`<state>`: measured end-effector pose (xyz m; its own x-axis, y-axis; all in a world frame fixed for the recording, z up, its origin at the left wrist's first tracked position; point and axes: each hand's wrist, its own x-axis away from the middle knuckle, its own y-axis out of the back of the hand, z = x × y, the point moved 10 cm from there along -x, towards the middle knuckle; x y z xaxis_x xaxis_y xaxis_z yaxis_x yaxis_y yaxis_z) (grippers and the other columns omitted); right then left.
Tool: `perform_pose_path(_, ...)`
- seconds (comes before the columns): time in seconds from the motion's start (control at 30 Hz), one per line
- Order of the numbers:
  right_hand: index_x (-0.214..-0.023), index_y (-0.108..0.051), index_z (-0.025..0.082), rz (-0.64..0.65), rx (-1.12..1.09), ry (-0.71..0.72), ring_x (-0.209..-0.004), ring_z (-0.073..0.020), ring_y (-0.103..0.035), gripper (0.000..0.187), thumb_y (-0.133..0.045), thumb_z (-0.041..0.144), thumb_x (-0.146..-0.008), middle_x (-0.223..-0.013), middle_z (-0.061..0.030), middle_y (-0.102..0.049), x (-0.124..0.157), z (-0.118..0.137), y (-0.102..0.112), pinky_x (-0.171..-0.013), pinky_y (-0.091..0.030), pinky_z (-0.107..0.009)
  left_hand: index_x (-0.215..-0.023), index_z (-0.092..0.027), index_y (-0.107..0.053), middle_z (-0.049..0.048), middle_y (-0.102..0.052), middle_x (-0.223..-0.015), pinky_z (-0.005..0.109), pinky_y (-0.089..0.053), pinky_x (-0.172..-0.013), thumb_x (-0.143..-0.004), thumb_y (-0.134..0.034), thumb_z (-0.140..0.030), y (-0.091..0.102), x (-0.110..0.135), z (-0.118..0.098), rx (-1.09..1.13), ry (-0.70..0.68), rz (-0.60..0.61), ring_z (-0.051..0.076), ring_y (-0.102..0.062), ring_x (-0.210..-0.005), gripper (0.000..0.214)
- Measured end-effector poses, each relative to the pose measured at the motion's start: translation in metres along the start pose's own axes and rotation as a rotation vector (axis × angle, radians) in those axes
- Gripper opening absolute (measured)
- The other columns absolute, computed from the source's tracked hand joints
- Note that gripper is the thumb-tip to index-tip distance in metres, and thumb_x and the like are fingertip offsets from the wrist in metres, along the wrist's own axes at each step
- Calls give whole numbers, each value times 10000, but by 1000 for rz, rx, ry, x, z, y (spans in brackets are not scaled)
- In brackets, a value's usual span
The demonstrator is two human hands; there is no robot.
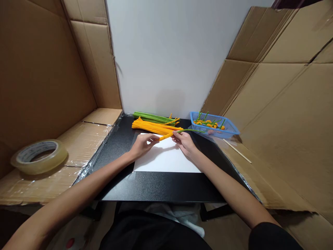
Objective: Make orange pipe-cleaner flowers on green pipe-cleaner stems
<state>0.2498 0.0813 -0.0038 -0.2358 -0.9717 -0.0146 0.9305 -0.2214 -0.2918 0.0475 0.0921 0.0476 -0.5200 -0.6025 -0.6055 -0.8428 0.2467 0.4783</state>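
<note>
Between my two hands, above a white sheet of paper [166, 161], is a yellow-orange pipe cleaner [165, 136] that looks thick or coiled. My left hand [144, 144] pinches its left end with thumb and fingers. Closed around its right end is my right hand [184, 141], from which a green pipe cleaner [191, 130] sticks out to the right. How the two colours join is hidden by the right fingers. Just behind the hands lies a bundle of orange pipe cleaners [149, 126], with a bundle of green pipe cleaners [148, 115] behind it.
A blue plastic basket [230, 132] at the back right holds several small orange and green pieces. Near it a thin wooden stick [237, 151] lies on cardboard. A roll of clear tape [39, 156] rests at left. Cardboard walls [88, 52] flank the black table [161, 187].
</note>
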Motion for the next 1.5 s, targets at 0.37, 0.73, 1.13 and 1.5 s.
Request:
perform_pose_path(0.37, -722, -703, 167, 25, -12, -8, -622, -109, -564, 432, -942, 472, -532, -675, -8, -667, 8, -5, -11, -614, -445, -260, -921, -183, -773, 60, -790, -869, 285, -595, -704, -857, -729, -397, 8, 4, 2, -70, -15, -111, 170, -722, -704, 228)
perform_pose_path(0.73, -705, -697, 179, 75, -85, -67, -603, -100, -555, 420, -968, 431, -506, -658, -2, -663, 9, -9, -19, -577, -441, -241, -902, -174, -775, 55, -795, -853, 264, -603, -685, -839, -741, -468, 13, 4, 1, -29, 1, -169, 167, -735, -696, 302)
perform_pose_path(1.13, -710, -701, 177, 80, -160, -149, -639, -97, -605, 371, -980, 328, -518, -659, 14, -679, 12, -22, -20, -585, -458, -210, -878, -169, -755, 59, -790, -836, 270, -615, -687, -781, -797, -468, 23, 5, -5, 70, 13, -248, 172, -742, -696, 316)
perform_pose_path(1.5, -768, -689, 194, 12, -285, -171, -714, -101, -687, 264, -924, 226, -652, -771, 5, -743, 5, -20, -15, -647, -564, -185, -824, -111, -733, 87, -765, -752, 291, -607, -659, -678, -870, -422, 5, 2, 21, 572, 290, -180, 184, -728, -667, 370)
